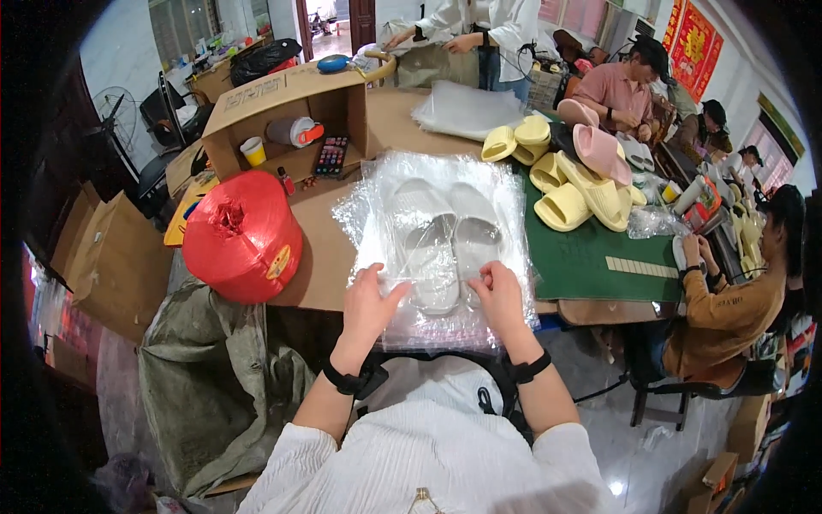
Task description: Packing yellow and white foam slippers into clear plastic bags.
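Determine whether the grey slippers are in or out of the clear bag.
The grey slippers look at least partly in: shiny creases of the clear bag cross their straps. Whether it covers their heels, I cannot tell.

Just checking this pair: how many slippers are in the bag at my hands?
2: the left slipper, nearer your left hand, and the right slipper, nearer your right hand. No others seem hidden.

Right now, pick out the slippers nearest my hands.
The light grey pair of slippers under clear plastic; yellow slippers and pink slippers are heaped farther right.
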Available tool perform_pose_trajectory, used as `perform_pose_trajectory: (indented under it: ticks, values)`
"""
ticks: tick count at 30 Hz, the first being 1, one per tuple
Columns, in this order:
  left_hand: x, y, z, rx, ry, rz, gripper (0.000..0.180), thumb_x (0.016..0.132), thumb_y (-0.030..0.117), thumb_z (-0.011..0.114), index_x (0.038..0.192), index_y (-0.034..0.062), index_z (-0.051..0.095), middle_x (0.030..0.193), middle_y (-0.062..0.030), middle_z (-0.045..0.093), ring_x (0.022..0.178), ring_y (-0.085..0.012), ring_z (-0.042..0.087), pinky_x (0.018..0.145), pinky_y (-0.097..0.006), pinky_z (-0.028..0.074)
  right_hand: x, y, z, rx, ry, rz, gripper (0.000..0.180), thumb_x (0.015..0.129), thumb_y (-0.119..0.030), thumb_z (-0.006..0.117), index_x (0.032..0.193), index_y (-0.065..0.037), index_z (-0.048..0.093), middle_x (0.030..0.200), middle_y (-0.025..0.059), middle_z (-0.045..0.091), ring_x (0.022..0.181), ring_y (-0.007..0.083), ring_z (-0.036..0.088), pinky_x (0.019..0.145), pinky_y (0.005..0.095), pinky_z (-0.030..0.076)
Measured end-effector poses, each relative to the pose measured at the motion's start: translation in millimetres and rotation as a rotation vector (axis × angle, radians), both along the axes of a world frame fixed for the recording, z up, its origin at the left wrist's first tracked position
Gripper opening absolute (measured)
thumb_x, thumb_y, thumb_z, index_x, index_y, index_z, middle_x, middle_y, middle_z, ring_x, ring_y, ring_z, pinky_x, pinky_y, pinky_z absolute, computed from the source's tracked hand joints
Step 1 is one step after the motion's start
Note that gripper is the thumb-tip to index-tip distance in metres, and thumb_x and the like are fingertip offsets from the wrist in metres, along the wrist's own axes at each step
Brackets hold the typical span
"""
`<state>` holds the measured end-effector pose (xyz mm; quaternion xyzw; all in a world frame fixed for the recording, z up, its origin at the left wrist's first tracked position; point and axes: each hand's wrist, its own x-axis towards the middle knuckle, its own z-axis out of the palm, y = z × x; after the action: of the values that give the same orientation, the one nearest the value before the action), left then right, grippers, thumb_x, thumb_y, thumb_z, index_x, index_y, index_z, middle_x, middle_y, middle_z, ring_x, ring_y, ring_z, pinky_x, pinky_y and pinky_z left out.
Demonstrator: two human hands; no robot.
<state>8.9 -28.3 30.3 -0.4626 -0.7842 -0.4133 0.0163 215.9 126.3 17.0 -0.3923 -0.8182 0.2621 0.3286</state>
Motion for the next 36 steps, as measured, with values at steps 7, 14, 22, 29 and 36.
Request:
perform_pose_trajectory:
  ticks: [7,14,22,29,36]
  values:
    - [14,26,32,-0.230,-0.032,-0.047,0.074,0.070,0.055,0.081,0.111,-0.0041,0.064,0.081,-0.0206,0.066,0.085,-0.0390,0.064,0.076,-0.045,0.051,4,-3,-4,0.028,0.056,-0.008,0.029,0.079,-0.016,0.078,0.095,0.000,0.060,0.077,0.0134,0.057,0.078,0.0328,0.056,0.071,0.0428,0.045]
    - [9,39,5,0.151,-0.646,-0.119,0.068,0.071,0.025,0.087,0.124,-0.0027,0.055,0.078,-0.0069,0.061,0.072,-0.0148,0.060,0.063,-0.029,0.049,4,-8,2,-0.057,0.159,-0.029,0.030,0.080,-0.017,0.079,0.096,0.001,0.061,0.078,0.0114,0.057,0.074,0.0270,0.056,0.068,0.0382,0.046]
    - [31,45,24,0.375,-0.916,-0.087,0.068,0.076,0.022,0.085,0.127,-0.0077,0.052,0.077,-0.0017,0.058,0.068,-0.0097,0.057,0.060,-0.023,0.047,4,-3,-5,-0.032,0.170,-0.043,0.028,0.080,-0.015,0.079,0.096,0.001,0.062,0.076,0.0099,0.056,0.071,0.0256,0.054,0.067,0.0370,0.046]
    - [22,49,6,0.105,-1.099,-0.284,0.050,0.080,0.029,0.081,0.110,-0.0068,0.064,0.081,-0.0018,0.062,0.063,-0.0081,0.052,0.052,-0.024,0.040,4,-3,-7,-0.026,0.174,-0.035,0.032,0.080,-0.017,0.078,0.101,0.000,0.061,0.082,0.0122,0.056,0.078,0.0277,0.055,0.071,0.0392,0.045]
    - [23,23,15,0.278,-1.253,-0.312,0.035,0.084,0.022,0.072,0.105,-0.0057,0.065,0.092,-0.0060,0.068,0.081,-0.0119,0.061,0.070,-0.027,0.048,18,-25,32,0.558,0.094,-0.294,0.083,0.071,-0.038,0.085,0.134,0.001,0.045,0.122,0.0206,0.052,0.119,0.0393,0.042,0.101,0.0434,0.039]
